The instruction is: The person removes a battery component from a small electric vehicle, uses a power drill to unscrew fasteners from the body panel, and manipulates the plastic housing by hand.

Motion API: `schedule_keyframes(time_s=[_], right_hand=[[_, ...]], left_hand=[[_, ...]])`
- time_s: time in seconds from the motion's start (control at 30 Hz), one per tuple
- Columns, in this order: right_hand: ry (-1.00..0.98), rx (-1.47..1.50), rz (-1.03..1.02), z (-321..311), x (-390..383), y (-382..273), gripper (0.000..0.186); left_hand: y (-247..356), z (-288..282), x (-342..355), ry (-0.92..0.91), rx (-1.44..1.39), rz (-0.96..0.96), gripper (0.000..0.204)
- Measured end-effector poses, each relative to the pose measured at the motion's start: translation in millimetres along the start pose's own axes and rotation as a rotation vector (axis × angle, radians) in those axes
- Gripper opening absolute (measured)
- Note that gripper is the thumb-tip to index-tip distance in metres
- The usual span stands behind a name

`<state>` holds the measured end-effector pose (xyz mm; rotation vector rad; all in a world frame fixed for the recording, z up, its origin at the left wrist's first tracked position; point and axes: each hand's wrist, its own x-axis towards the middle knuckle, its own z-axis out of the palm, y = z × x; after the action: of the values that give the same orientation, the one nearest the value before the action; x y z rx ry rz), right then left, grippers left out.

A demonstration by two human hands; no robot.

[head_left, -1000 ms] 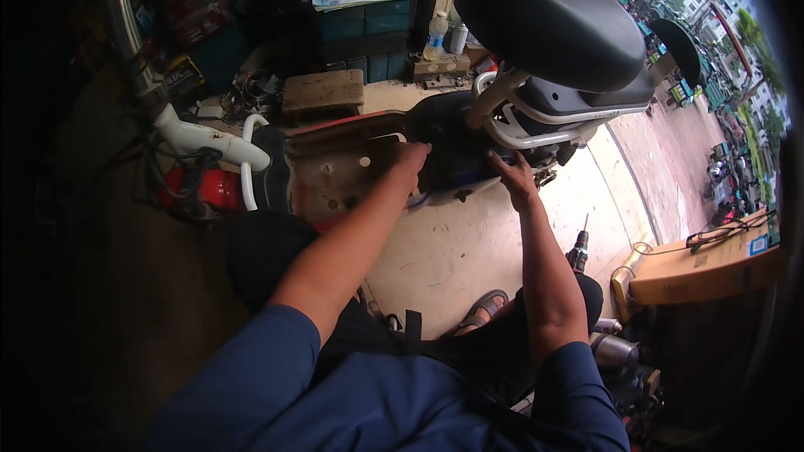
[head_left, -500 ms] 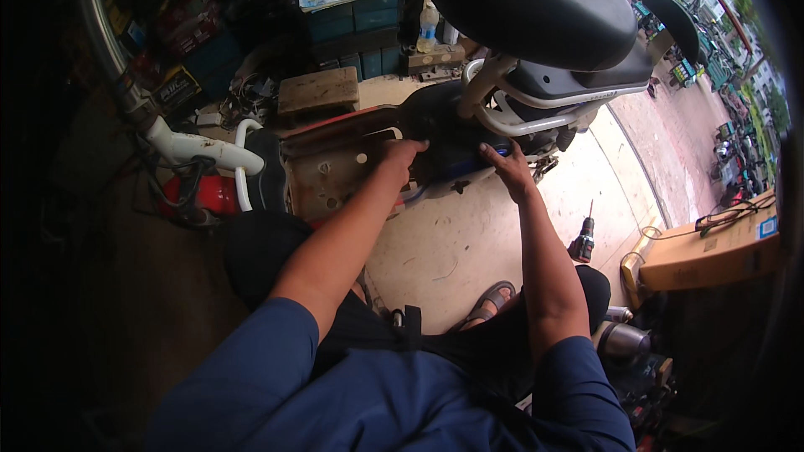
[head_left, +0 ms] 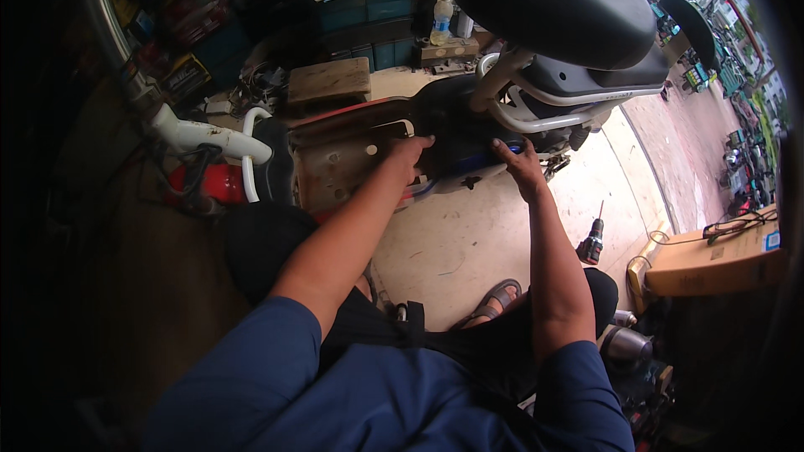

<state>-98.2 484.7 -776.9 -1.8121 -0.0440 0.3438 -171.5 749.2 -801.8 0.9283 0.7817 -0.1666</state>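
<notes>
An electric scooter (head_left: 578, 92) with a black seat (head_left: 553, 8) stands across the space in front of me. Below the seat is a black plastic body cover (head_left: 456, 130) with a blue edge facing me. My left hand (head_left: 410, 156) grips the cover's left part beside the bare footboard (head_left: 335, 169), its thumb on top and the other fingers mostly hidden. Farther right, under the white side rail (head_left: 544, 124), my right hand (head_left: 523, 169) holds the blue-edged side, thumb on top and fingers curled around the outside.
A cordless drill (head_left: 592, 243) stands on the pale floor near my right knee. At the right lies a cardboard box (head_left: 712, 264) with cables on it. Behind the scooter are a wooden stool (head_left: 329, 79), drawer boxes (head_left: 368, 8) and a plastic bottle (head_left: 442, 21).
The scene has shifted slightly to the right in the picture. Both hands stay on the cover in nearly the same grip.
</notes>
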Motion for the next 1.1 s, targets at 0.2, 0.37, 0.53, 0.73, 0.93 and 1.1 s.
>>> schedule_keyframes(time_s=[0.2,0.37,0.53,0.73,0.93,1.1], right_hand=[[0.034,-0.015,-0.101,8.0,-9.2,-13.0,0.095],[0.023,-0.038,-0.113,9.6,-8.7,-12.2,0.091],[0.039,0.039,-0.162,13.3,-5.0,5.5,0.083],[-0.072,0.239,0.139,16.1,-12.5,16.0,0.064],[-0.106,0.340,0.124,17.5,-18.6,19.5,0.068],[-0.140,0.419,0.090,12.9,-18.8,29.7,0.075]], left_hand=[[1.8,-21.1,-0.3,-0.047,0.073,-0.094,0.041],[-8.7,-26.9,8.2,-0.002,0.098,-0.037,0.035],[-23.4,-31.3,5.0,0.103,0.607,0.212,0.018],[-51.0,-42.8,0.9,0.088,0.808,0.323,0.026],[-50.0,-48.7,-0.8,0.086,0.902,0.435,0.029],[-44.2,-36.8,-7.5,0.098,0.700,0.420,0.030]])
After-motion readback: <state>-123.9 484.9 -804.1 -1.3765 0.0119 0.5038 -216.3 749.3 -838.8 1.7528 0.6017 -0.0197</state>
